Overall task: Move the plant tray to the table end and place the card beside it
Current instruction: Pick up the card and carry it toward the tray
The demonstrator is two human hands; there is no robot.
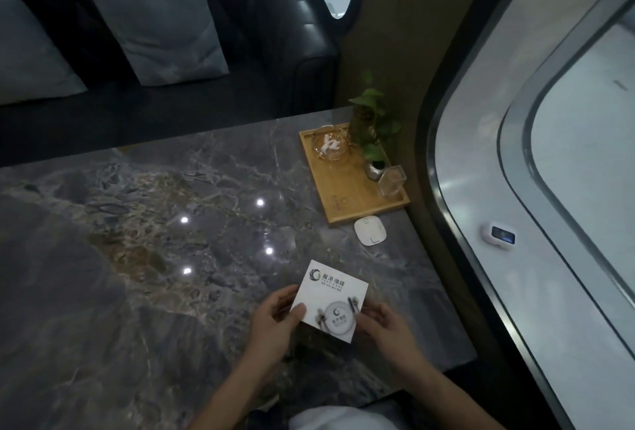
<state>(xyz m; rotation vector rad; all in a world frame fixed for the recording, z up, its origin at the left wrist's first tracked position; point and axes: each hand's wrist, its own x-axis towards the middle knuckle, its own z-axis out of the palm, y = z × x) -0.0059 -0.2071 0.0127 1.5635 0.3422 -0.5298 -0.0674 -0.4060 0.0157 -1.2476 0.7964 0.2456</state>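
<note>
Now both hands' fingers (298,310) grasp the card (329,300) above the table (137,223).

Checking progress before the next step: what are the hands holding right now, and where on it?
Both hands hold the card: the left hand pinches its lower left edge, the right hand its lower right edge.

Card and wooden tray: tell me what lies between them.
A small white device lies on the marble table between card and tray, just off the tray's near edge, in the head view.
</note>
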